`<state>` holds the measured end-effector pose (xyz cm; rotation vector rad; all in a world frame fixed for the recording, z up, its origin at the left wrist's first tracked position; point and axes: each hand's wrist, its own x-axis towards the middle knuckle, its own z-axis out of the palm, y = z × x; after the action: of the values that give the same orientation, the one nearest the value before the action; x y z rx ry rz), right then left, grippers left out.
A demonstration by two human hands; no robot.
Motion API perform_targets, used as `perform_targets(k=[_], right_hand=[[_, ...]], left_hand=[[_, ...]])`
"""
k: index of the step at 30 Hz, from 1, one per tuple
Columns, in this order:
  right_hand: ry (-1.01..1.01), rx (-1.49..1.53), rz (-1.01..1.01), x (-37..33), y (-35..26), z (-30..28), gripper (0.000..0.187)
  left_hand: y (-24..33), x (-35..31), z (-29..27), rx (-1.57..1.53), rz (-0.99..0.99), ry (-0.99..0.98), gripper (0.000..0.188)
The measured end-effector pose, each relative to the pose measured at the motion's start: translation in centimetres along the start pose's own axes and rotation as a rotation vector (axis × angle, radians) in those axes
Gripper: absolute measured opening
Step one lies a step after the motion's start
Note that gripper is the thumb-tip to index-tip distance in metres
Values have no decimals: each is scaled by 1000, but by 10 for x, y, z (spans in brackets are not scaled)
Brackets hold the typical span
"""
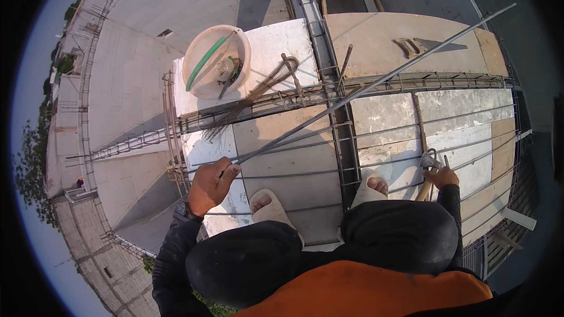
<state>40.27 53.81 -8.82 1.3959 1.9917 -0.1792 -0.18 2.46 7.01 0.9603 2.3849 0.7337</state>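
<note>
Squatting on the boards, I have my left hand (212, 185) closed at the near end of a long steel bar (376, 82). The bar slants away to the far right, across the beam cages. Beside my right foot, my right hand (440, 177) is closed around a hammer (430, 161) close to its metal head. Its pale wooden handle (423, 191) shows below the fingers. A rusty bar (419, 118) points toward the hammer from the far side. Several thin steel rods (294, 175) lie across the boards under and around my feet.
A pale bucket (188, 73) holds a green hose (205, 63) and small items. A bundle of tie wire (258, 93) lies beside it. A handsaw (437, 45) rests on the far board. Rebar cages (405, 85) cross between panels; deep walled spaces (138, 179) drop at the left.
</note>
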Motion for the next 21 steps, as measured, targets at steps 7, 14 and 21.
perform_targets(k=[7, 14, 21], right_hand=[[955, 1254, -741, -76, -121, -228, 38], [1602, 68, -1681, -153, -252, -360, 51], [1252, 373, -1753, -102, -197, -423, 28]], left_hand=[[95, 73, -57, 181, 81, 199, 40], [196, 116, -125, 583, 292, 289, 35], [189, 149, -126, 1018, 885, 868, 29]])
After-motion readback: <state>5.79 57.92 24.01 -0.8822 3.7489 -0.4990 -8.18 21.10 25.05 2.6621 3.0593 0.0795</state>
